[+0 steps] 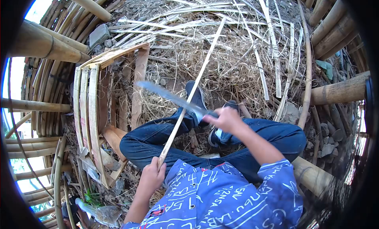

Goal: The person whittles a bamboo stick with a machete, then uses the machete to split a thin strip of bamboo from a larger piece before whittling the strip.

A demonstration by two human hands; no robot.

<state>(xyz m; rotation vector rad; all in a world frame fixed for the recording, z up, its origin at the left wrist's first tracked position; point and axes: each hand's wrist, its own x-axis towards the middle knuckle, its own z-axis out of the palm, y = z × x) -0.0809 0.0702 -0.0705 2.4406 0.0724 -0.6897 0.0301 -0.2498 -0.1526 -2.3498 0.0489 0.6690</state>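
My left hand [152,174] is wrapped round the lower end of a long, pale bamboo strip [205,65], which slants up and away over my crossed legs. In my right hand [228,120] is the handle of a long knife [169,96], its blade pointing to the left and slightly blurred. The blade crosses over the strip in this view, near my shoes. Both hands are above my lap, the left one close to my blue shirt and the right one over my knee.
Curly shavings [237,67] and loose split strips [272,39] cover the ground ahead. A wooden crate frame [87,106] stands at left. Thick bamboo poles [339,92] jut in from both sides. A grey block [99,35] lies at upper left, stones [328,148] at right.
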